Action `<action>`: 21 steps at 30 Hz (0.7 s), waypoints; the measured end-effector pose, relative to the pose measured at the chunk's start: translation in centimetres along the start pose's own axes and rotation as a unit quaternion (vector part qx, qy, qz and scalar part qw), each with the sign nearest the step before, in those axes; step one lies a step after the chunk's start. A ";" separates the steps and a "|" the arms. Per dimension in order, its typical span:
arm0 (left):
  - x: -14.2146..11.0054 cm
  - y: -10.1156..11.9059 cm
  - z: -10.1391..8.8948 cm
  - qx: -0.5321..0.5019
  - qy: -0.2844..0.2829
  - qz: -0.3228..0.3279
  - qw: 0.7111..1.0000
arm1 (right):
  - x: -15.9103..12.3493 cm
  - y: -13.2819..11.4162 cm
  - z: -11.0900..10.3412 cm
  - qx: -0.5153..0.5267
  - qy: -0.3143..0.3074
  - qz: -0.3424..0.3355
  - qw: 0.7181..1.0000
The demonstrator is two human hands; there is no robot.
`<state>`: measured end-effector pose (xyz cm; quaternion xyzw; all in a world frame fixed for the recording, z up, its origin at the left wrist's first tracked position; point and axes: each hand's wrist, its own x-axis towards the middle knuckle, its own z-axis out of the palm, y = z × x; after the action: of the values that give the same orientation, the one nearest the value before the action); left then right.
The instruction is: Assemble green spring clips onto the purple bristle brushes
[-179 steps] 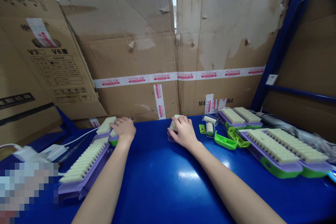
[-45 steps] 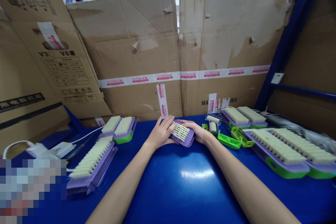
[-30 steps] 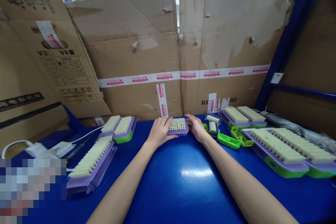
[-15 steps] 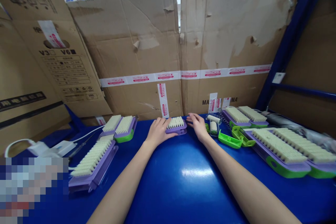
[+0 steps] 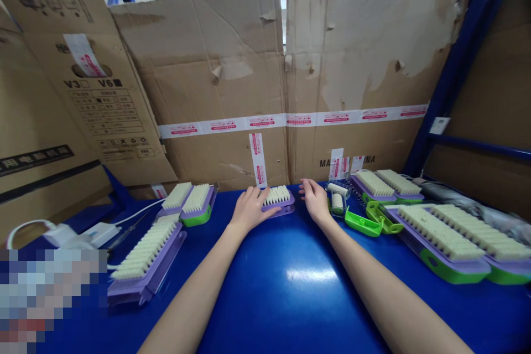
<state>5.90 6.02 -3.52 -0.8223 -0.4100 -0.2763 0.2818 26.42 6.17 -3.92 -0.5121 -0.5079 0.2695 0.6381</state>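
At the back middle of the blue table lies a brush with cream bristles and a purple body, bristles up. My left hand is closed around its left end, thumb along the near side and fingers over the far side. My right hand is apart from the brush, a little to its right, fingers loosely bent with nothing visible in them. Just right of that hand are white cylindrical cells in clear holders. Beside them lie a bright green plastic cover and a darker green piece.
More purple-and-green brushes lie at right, far right and left. White adapters with cables sit at left. Upright cardboard lines the back, and a blue post stands at right. A blurred patch hides the lower left corner.
My right hand has shifted slightly right, away from the brush. My left hand stays on the brush.
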 end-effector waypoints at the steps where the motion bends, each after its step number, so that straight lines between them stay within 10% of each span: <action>1: 0.0 0.0 0.0 0.002 -0.009 -0.003 1.000 | -0.1 -0.1 0.0 -0.045 0.002 -0.029 0.999; 7: 0.1 0.5 -0.6 0.017 -0.070 -0.058 0.996 | -0.2 -0.1 0.0 -0.273 0.048 -0.150 0.949; 13: 0.3 0.7 -1.2 0.037 -0.140 -0.154 0.977 | -0.8 -0.7 0.2 -0.451 0.028 -0.068 0.889; 21: 0.4 0.7 -1.0 0.041 -0.141 -0.159 0.976 | -0.9 -0.3 0.8 -0.390 -0.031 -0.051 0.919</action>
<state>6.46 5.12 -2.72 -0.7649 -0.5823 -0.1820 0.2069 25.32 5.65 -4.00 -0.6854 -0.6177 0.0330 0.3842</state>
